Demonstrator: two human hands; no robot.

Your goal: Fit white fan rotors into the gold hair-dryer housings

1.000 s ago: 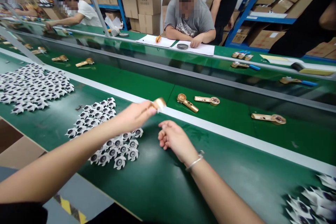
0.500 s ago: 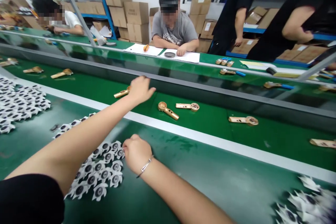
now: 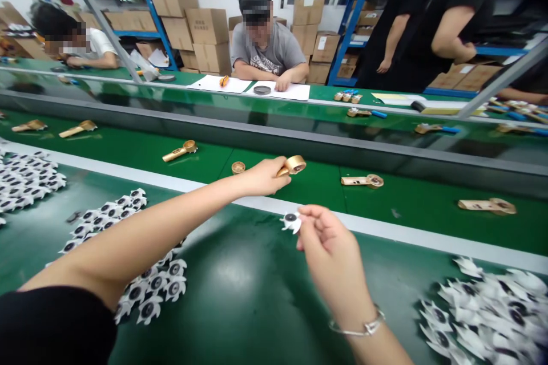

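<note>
My left hand (image 3: 262, 176) reaches over the white strip and is closed on a gold handled part (image 3: 292, 165), its round head pointing right, just above the green belt (image 3: 299, 182). My right hand (image 3: 331, 242) is raised over the near bench, pinching a small white fan wheel (image 3: 291, 221) with a dark hub between thumb and fingers. A small gold ring (image 3: 238, 167) lies on the belt just left of my left hand.
More gold handled parts (image 3: 362, 181) lie along the belt. White fan wheels are heaped at the left (image 3: 141, 285), the far left (image 3: 25, 179) and the right (image 3: 492, 308). Across the line a seated person (image 3: 265, 45) rests hands on papers; others stand at the right.
My left hand set one gold part down farther left on the belt and now grips another one. My right hand took a fan wheel from the left heap and lifted it.
</note>
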